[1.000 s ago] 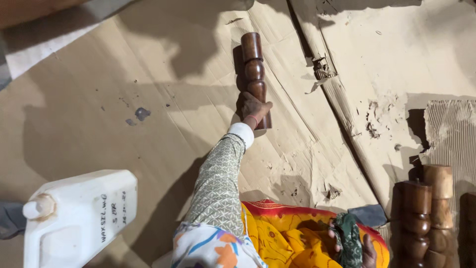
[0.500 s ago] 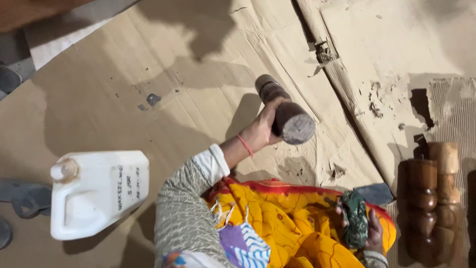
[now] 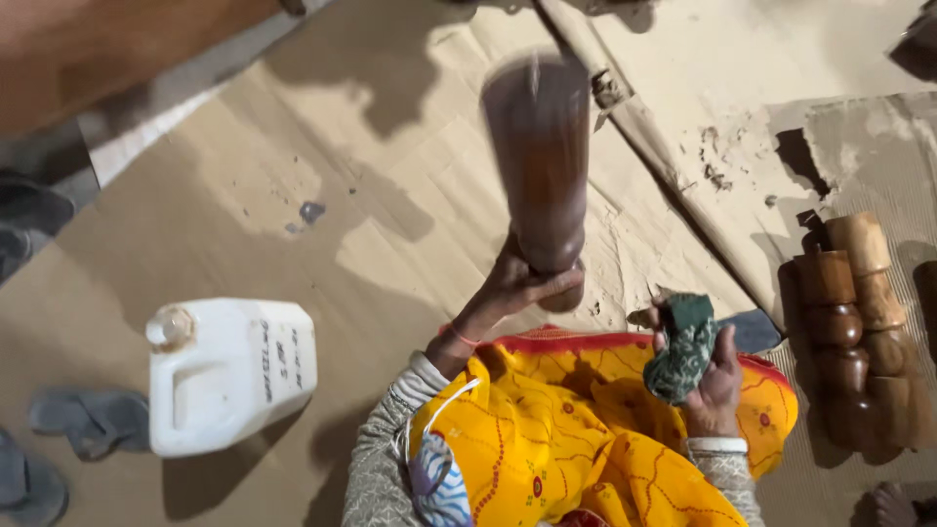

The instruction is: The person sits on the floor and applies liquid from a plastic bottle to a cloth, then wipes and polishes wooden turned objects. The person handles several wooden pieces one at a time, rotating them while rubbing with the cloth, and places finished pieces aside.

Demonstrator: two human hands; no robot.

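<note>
At the far left, on the cardboard-covered floor [image 3: 293, 176], lie grey sandals [image 3: 93, 422], cut off by the edge, and beside them a white plastic jug [image 3: 229, 376] with a capped neck stands apart from the person. Further right, the left hand [image 3: 512, 291] has its grip closed around the rounded lower end of a dark wooden leg [image 3: 539, 161], holding it raised above the floor with the wide end tipped toward the camera. That leg looks solid, stiff and fairly heavy, and its finish may be slick, so the narrow waist near the bottom knob seems the surest place to hold it. Its upper end is smeared by motion blur, and its exact shape is hard to make out. Over the yellow cloth on the lap, the right hand [image 3: 711, 376] is wrapped around a wadded green rag [image 3: 683, 346], soft and light. At the right, more turned legs [image 3: 859, 332] lie side by side on cardboard, partly in shadow, their lower ends unclear.
</note>
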